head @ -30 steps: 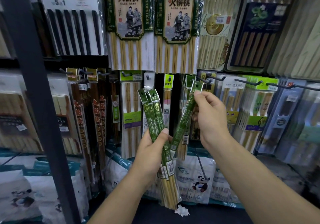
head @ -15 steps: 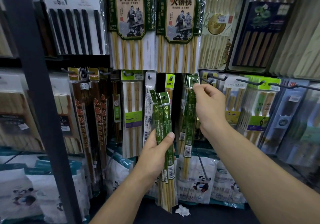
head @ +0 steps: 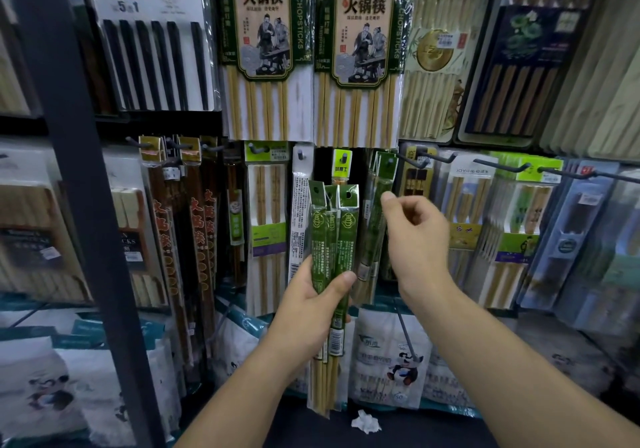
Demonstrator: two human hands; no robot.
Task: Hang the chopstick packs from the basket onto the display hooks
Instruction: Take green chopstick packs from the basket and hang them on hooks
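Observation:
My left hand (head: 313, 305) grips a bunch of slim green chopstick packs (head: 332, 240), held upright in front of the display, their bamboo tips pointing down. To their right, green packs of the same kind (head: 379, 212) hang from a display hook (head: 389, 161). My right hand (head: 414, 236) hovers just right of those hung packs, its fingers loosely curled and holding nothing. The basket is out of view.
Rows of other chopstick packs fill the wall: large bamboo packs (head: 263, 49) above, dark wooden ones (head: 180, 226) at left, bare hook ends (head: 491, 163) jutting out at right. A dark shelf post (head: 79, 205) stands at left. White bags (head: 391, 361) line the bottom shelf.
My right hand carried one green pack up to the hook, hung it, let go and drew back down. My left hand raised its bunch slightly.

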